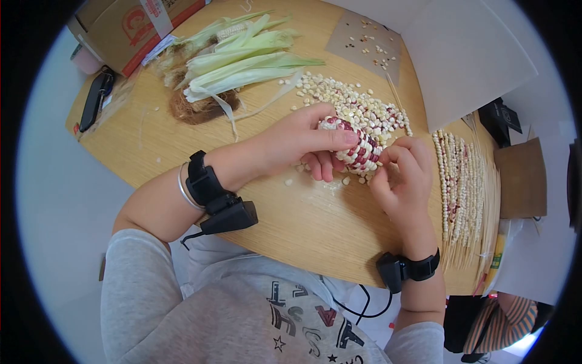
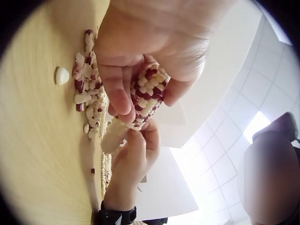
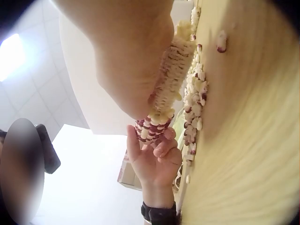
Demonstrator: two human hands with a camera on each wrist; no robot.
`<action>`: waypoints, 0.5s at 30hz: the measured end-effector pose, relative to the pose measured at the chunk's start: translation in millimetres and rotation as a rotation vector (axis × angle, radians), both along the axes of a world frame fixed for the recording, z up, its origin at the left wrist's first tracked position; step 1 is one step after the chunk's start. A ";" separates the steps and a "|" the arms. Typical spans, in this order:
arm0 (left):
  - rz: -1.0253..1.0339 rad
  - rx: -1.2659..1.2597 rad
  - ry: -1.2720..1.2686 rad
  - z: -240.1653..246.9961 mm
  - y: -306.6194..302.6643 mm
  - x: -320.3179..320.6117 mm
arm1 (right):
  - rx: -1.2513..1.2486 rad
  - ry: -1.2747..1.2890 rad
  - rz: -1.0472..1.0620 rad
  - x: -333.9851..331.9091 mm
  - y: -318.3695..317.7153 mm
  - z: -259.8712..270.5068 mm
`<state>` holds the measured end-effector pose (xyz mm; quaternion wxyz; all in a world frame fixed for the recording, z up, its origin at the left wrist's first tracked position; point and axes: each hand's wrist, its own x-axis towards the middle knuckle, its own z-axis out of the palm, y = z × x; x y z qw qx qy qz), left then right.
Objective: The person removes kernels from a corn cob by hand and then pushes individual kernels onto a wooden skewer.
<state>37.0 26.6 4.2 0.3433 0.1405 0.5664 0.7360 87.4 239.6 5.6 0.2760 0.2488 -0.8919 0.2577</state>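
Observation:
My left hand (image 1: 285,142) grips a corn cob (image 1: 365,151) with white and dark red kernels, thumb along its top and fingers curled below. At the cob's right end, my right hand (image 1: 405,179) has its fingers bent, with thumb and fingertips pinching at the cob. In the right wrist view, a stripped pale stretch of the cob (image 3: 171,77) shows beside the right hand, kernels remaining toward the left hand. Loose kernels (image 1: 330,91) lie in a pile behind and under the hands.
Corn husks (image 1: 254,64) with brown silk lie at the back left, near a cardboard box (image 1: 130,30). Rows of kernels threaded on thin sticks (image 1: 461,188) lie at the right, beside a brown carton (image 1: 521,176). A grey sheet (image 1: 345,33) holds scattered kernels.

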 end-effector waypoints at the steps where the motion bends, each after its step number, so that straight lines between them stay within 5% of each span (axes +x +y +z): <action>1: -0.001 0.000 0.000 0.3 0.4 0.1 | 0.000 0.000 -0.001 -0.5 0.4 -1.0; 10: -0.038 0.109 -0.172 -8.0 -5.0 -14.1 | -0.039 0.040 -0.023 2.5 4.5 3.7; 15: 0.121 0.170 -0.219 -9.6 -10.3 -21.3 | 0.051 0.060 0.013 -0.8 3.5 6.6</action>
